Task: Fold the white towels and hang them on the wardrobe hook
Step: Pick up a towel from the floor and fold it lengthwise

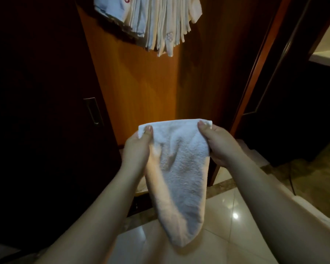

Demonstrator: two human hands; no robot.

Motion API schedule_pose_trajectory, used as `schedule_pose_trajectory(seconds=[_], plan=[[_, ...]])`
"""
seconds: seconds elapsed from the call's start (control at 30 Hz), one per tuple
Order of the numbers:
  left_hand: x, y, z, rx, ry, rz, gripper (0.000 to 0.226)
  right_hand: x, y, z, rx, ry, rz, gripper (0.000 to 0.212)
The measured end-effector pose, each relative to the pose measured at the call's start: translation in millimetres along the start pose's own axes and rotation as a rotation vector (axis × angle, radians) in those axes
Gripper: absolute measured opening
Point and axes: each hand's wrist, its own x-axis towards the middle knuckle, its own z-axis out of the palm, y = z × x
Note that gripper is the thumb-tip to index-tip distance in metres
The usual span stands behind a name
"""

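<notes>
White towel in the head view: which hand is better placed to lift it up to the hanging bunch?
Probably the right hand. It pinches the white towel at its upper right corner, roughly below the hanging towels. The left hand grips the upper left corner, slightly lower. The hook itself is out of view.

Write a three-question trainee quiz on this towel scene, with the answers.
1. True or false: both hands pinch the top edge of the white towel.
2. Where are the hanging towels? A) above, against the wooden panel B) on the tiled floor
3. Which side is the metal handle on?

Key: 1 true, left hand and right hand at its corners. 2 A. 3 Left, on the dark door.
</notes>
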Motion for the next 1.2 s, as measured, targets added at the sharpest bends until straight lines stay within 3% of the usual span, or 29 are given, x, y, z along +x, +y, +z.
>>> schedule_pose_trajectory(seconds=[0.1,0.17,0.37,0.5,0.6,0.67,0.77,0.9,0.97,1.07,1.13,1.2], plan=[[-14,-27,18,0.092,0.128,-0.003,0.029,-13,27,22,-0.289,0.247,-0.032,0.031],[-30,-37,31,0.124,0.161,-0.003,0.027,-30,41,41,-0.285,0.308,-0.047,0.026],[-53,-59,41,0.030,0.047,-0.066,0.027,-54,58,70,-0.248,0.166,-0.048,0.011],[-61,-50,40,0.166,-0.049,0.064,0.013,-53,53,70,-0.201,0.137,-0.067,0.015],[-60,-41,36,0.015,-0.264,0.009,0.049,-54,47,72,-0.173,0.075,-0.072,0.034],[-56,-38,30,-0.138,-0.384,-0.062,0.071,-57,44,70,-0.126,0.005,-0.057,0.032],[-51,-27,20,-0.217,-0.466,-0.099,0.075,-58,39,66,-0.149,-0.086,-0.058,0.034],[-44,-26,11,-0.086,-0.529,-0.033,0.090,-57,30,68,-0.294,-0.148,-0.167,0.080],[-44,-20,8,-0.036,-0.563,0.037,0.092,-58,27,69,-0.295,-0.126,-0.196,0.075],[-42,-15,4,0.048,-0.636,0.087,0.112,-58,25,65,-0.266,-0.082,-0.185,0.051],[-40,-12,2,0.015,-0.648,0.108,0.110,-55,19,60,-0.252,-0.087,-0.188,0.046],[-35,-11,-2,-0.085,-0.648,0.093,0.096,-50,12,52,-0.238,-0.089,-0.226,0.055]])
